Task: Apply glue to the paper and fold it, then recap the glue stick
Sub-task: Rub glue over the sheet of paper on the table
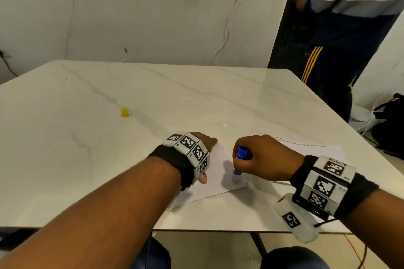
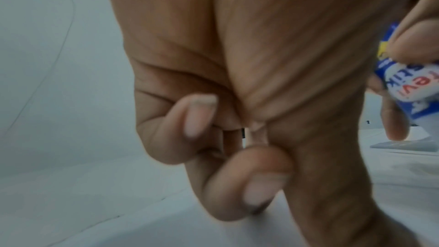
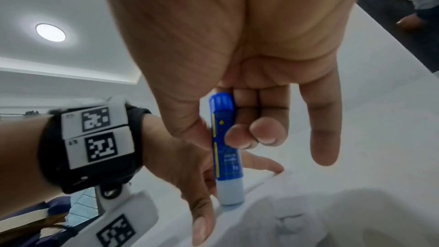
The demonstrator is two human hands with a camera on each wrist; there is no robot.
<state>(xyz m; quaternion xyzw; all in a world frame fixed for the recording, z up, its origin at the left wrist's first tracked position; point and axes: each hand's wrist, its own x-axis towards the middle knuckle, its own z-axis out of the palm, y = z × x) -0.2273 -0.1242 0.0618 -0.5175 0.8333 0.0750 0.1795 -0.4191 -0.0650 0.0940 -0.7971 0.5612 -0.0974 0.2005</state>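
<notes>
One upright glue stick (image 1: 238, 162) tip-down on paper (image 1: 215, 183)

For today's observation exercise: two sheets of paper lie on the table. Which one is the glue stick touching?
The near plain sheet, pinned by the left hand. The right hand stands the glue stick tip-down on it. The other sheet, with printed lines, lies farther right, untouched by glue.

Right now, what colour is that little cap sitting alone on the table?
Yellow cap; the head view shows it best.

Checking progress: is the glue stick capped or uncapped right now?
Uncapped. The right hand holds the glue stick upright, tip down on the paper, while the yellow cap sits apart on the table.
</notes>
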